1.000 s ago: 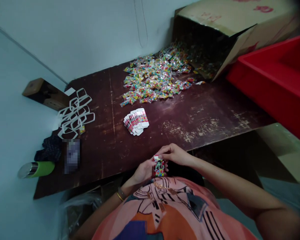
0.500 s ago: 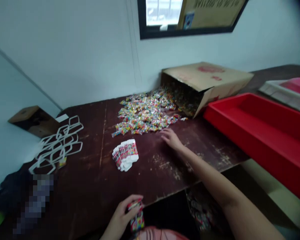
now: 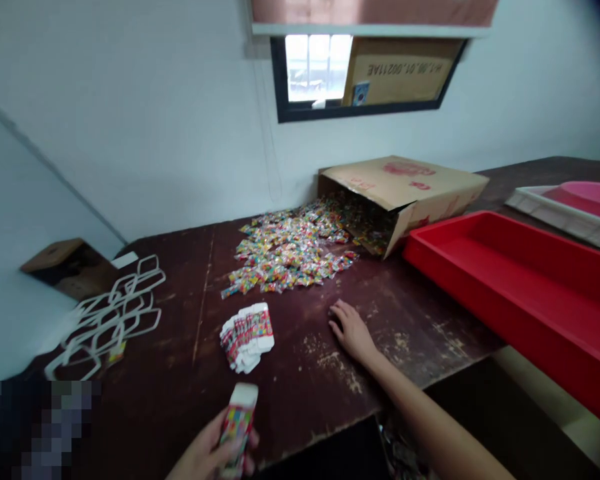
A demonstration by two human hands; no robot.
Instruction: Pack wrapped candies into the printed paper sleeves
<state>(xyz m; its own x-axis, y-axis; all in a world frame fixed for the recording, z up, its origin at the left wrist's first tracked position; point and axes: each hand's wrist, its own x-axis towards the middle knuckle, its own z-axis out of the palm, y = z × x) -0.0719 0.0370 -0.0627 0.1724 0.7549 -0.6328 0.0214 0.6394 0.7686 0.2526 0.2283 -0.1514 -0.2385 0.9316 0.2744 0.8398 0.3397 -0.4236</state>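
In my left hand (image 3: 217, 450) is a small, colourful printed carton (image 3: 237, 427), its white end flap standing up at the top. My right hand (image 3: 351, 330) rests low over the table, fingers curled and close together; what they hold, if anything, is hidden. Beyond it spreads a heap of small shiny wrapped packets (image 3: 290, 250), reaching back into a cardboard box (image 3: 410, 183) lying on its side. Between my hands, a little farther off, lies a fanned stack of flat printed cartons (image 3: 249, 337) with white ends.
A long red tray (image 3: 480, 293) juts over the table's right front edge. Behind it sits a white tray (image 3: 555, 212) with a pink one. White loop-shaped frames (image 3: 115, 313) lie at left beside a brown box (image 3: 73, 267). The dark table (image 3: 175, 393) has a worn front edge.
My right hand has drawn back from the packets towards me, and its fingers have curled. My left hand has moved left with the carton, turning its white flap into sight. The view has tipped upward.
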